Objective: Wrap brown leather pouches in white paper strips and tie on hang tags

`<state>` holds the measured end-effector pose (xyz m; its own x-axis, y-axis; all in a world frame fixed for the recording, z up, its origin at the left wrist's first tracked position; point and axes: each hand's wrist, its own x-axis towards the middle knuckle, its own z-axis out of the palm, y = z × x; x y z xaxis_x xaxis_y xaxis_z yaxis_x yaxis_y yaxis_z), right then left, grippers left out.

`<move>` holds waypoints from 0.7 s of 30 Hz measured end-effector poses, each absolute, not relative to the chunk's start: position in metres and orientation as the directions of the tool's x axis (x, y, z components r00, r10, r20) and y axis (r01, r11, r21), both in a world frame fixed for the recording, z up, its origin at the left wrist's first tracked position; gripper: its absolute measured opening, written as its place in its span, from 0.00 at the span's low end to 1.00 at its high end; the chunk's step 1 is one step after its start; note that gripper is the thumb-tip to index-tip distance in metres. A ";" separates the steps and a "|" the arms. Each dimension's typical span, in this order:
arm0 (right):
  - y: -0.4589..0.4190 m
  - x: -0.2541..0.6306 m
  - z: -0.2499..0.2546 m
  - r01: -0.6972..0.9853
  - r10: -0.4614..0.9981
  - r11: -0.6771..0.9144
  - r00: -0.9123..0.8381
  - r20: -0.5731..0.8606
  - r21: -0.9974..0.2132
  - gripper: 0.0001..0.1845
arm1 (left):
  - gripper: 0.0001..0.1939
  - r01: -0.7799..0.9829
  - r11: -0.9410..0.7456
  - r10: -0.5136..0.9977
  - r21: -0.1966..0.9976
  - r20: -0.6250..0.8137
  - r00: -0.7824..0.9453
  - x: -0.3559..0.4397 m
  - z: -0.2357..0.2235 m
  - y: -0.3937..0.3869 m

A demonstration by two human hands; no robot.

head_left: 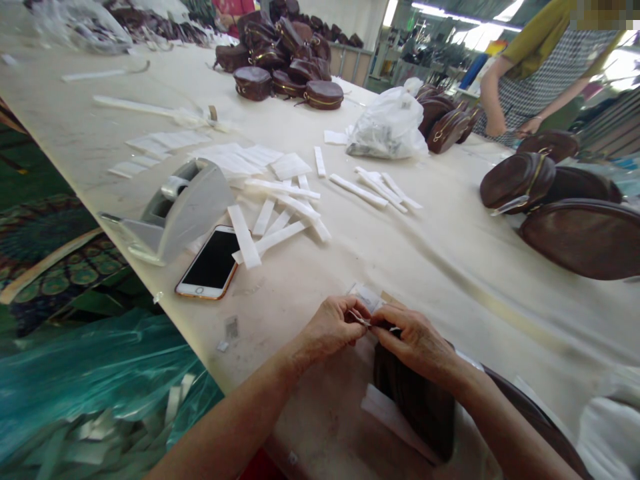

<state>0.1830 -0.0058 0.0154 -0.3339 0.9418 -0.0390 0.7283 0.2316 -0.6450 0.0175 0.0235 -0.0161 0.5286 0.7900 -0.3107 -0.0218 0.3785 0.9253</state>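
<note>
At the near part of the table, my left hand [335, 327] pinches a small, thin white piece [361, 321] between thumb and fingertips. My right hand [417, 340] meets it from the other side, thumb and fingers closed at the piece's end. What the piece is, I cannot tell. A dark brown leather bag [420, 400] lies under my right hand and wrist, partly hidden by them. A white strip [393, 417] sticks out along the bag's left side. Just beyond my fingertips lies a small clear packet [365, 293].
Left of my hands are a phone [207, 263], a grey tape dispenser [193, 207] and scattered white strips [285, 200]. Brown bags [287, 60] are piled at the back, with more bags [580, 237] at right. A plastic bag [390, 127] stands mid-table. Another person [545, 73] stands across.
</note>
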 end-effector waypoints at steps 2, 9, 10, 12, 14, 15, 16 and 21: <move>-0.006 0.183 0.014 0.720 0.939 0.241 -0.343 -0.031 -0.651 0.07 | 0.08 -0.035 0.374 0.795 0.927 -0.301 0.527 0.018 -0.015 0.023; -0.006 0.186 0.012 0.744 0.941 0.215 -0.330 -0.069 -0.633 0.07 | 0.08 -0.052 0.350 0.808 0.935 -0.274 0.522 0.018 -0.013 0.025; -0.006 0.186 0.012 0.745 0.942 0.214 -0.329 -0.068 -0.632 0.07 | 0.08 -0.050 0.347 0.809 0.937 -0.272 0.521 0.018 -0.014 0.025; -0.007 0.186 0.012 0.747 0.943 0.217 -0.326 -0.063 -0.628 0.07 | 0.07 -0.043 0.341 0.810 0.939 -0.270 0.521 0.018 -0.015 0.025; -0.007 0.185 0.012 0.750 0.945 0.219 -0.322 -0.056 -0.624 0.07 | 0.06 -0.034 0.338 0.811 0.941 -0.273 0.518 0.018 -0.015 0.025; -0.007 0.185 0.012 0.751 0.946 0.219 -0.321 -0.054 -0.623 0.08 | 0.06 -0.028 0.338 0.811 0.941 -0.276 0.515 0.018 -0.016 0.024; -0.007 0.185 0.013 0.751 0.946 0.220 -0.320 -0.052 -0.623 0.08 | 0.06 -0.023 0.340 0.812 0.940 -0.281 0.512 0.018 -0.016 0.024; -0.007 0.184 0.016 0.757 0.946 0.203 -0.316 -0.076 -0.621 0.08 | 0.06 0.006 0.358 0.808 0.934 -0.314 0.499 0.019 -0.018 0.025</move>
<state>0.1843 -0.0066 0.0159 -0.3163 0.9456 -0.0757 0.7567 0.2034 -0.6213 0.0186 0.0250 -0.0182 0.4989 0.8080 -0.3135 0.0063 0.3584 0.9336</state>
